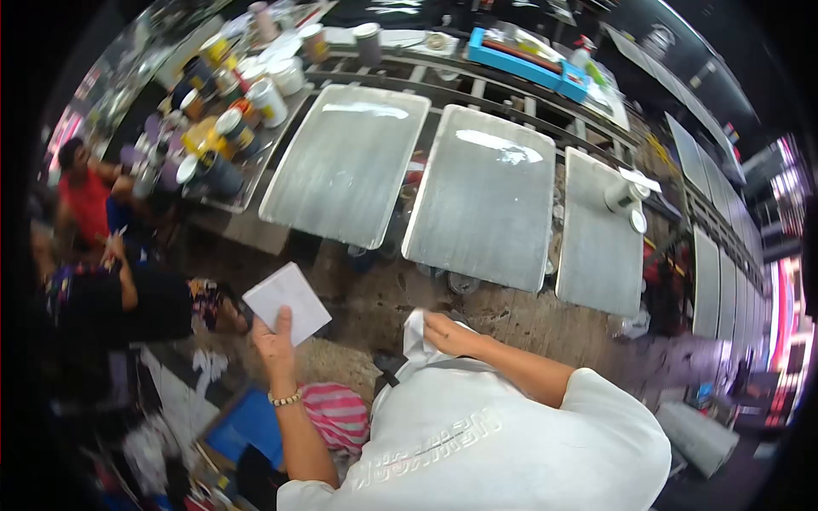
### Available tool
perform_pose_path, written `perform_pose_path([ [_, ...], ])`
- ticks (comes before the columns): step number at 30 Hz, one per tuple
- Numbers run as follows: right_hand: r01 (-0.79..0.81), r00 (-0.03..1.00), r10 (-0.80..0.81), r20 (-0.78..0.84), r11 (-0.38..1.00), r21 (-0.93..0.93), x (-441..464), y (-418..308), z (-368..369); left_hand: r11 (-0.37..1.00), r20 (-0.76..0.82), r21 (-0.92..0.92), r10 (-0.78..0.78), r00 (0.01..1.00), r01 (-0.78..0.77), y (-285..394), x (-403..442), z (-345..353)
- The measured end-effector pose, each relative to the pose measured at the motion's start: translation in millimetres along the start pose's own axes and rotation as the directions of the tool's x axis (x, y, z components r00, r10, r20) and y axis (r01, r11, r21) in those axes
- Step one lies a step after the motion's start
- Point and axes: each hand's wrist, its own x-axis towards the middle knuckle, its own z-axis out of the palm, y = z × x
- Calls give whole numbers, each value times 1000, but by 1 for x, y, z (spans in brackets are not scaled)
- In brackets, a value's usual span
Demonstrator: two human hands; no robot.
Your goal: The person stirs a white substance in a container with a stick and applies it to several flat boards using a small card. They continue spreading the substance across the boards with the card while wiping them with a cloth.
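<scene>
My left hand is closed on a white square block, which looks like a pad or thick card. The thumb lies across its face, and whether it is paper or board I cannot tell. Near my waist, my right hand pinches white fabric that appears to be the hem of my white shirt. Ahead of both hands, a grey flat panel with pale edges lies on a rack beside a second grey panel. A third panel rests farther right.
Several paint containers crowd a tray at the upper left. A blue bin stands at the back, and a white cup sits on the right panel. Other people sit at left, one in a red top. Clutter covers the lower-left floor.
</scene>
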Motion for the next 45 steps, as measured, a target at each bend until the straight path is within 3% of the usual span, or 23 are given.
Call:
perform_pose_path([
  [1, 20, 986, 16, -169, 978, 206, 9, -12, 1, 996, 115, 87, -35, 993, 25, -5, 16, 2],
  [2, -37, 979, 109, -174, 927, 373, 21, -24, 2, 997, 223, 62, -50, 973, 37, -12, 28, 15],
  [4, 100, 952, -25, -304, 967, 235, 61, -31, 10, 991, 417, 132, -54, 907, -1, -16, 42, 55],
  [5, 209, 914, -149, -378, 970, 122, 82, -23, 21, 999, 493, 13, -32, 869, 30, -17, 42, 82],
  [6, 141, 790, -102, -604, 990, 17, 101, -17, 32, 1000, 435, -14, 24, 900, -20, -19, 43, 102],
  [7, 45, 738, 35, -673, 994, 101, 116, -43, 24, 1000, 443, 14, 3, 897, -10, -24, 57, 110],
  [9, 94, 784, -117, -609, 993, -70, 140, -38, -9, 960, 457, -155, -142, 878, 235, -31, 87, 118],
  [11, -15, 842, -75, -535, 987, -161, 160, -30, -21, 964, 441, -107, -174, 880, 244, -30, 109, 108],
  [13, -105, 914, -20, -406, 953, -285, 180, -54, -44, 973, 436, -68, -171, 884, 221, -32, 149, 97],
  [15, -115, 940, 31, -340, 966, -230, 190, -51, -60, 988, 143, -77, -118, 983, 130, -37, 195, 81],
  [16, -201, 960, 150, -238, 957, -210, 189, -39, -68, 982, 111, -110, -144, 983, 156, -24, 225, 72],
  [17, -276, 942, 213, -260, 933, -233, 185, -15, -66, 984, 154, -119, -113, 982, 132, -32, 254, 60],
  [19, -342, 921, 265, -285, 902, -265, 176, 1, -65, 981, 227, 178, 29, 973, -71, -58, 302, 45],
  [21, -477, 835, 412, -366, 873, -106, 174, 1, -64, 895, 436, 400, 2, 900, -197, -125, 343, 27],
  [22, -485, 827, 423, -371, 870, -89, 178, -2, -66, 759, 493, 607, -127, 861, -236, -157, 362, 24],
  [23, -502, 817, 424, -391, 856, -120, 183, -8, -69, 758, 513, 604, -132, 848, -247, -163, 383, 34],
  [27, -565, 669, 462, -582, 825, 7, 218, -19, -53, 650, 810, 242, 273, 519, -720, -159, 475, 146],
  [32, -553, 499, 433, -751, 826, 109, 260, -48, -26, 304, 921, 154, 301, 248, -940, -183, 572, 313],
  [35, -559, 389, 442, -808, 811, 174, 258, -57, 5, 196, 923, 192, 297, 245, -962, -196, 565, 343],
  [37, -523, 322, 438, -839, 821, 229, 254, -60, 26, 288, 890, 187, 356, 286, -939, -208, 550, 326],
  [39, -560, 212, 595, -775, 724, 402, 239, -54, 45, 318, 883, 192, 357, 305, -929, -215, 510, 271],
  [43, -472, 165, 594, -788, 749, 466, 219, -29, 64, 373, 934, 143, 255, 250, -917, -199, 428, 153],
  [45, -402, 189, 569, -801, 789, 465, 214, -23, 44, 442, 926, 97, 287, 243, -892, -183, 457, 200],
])
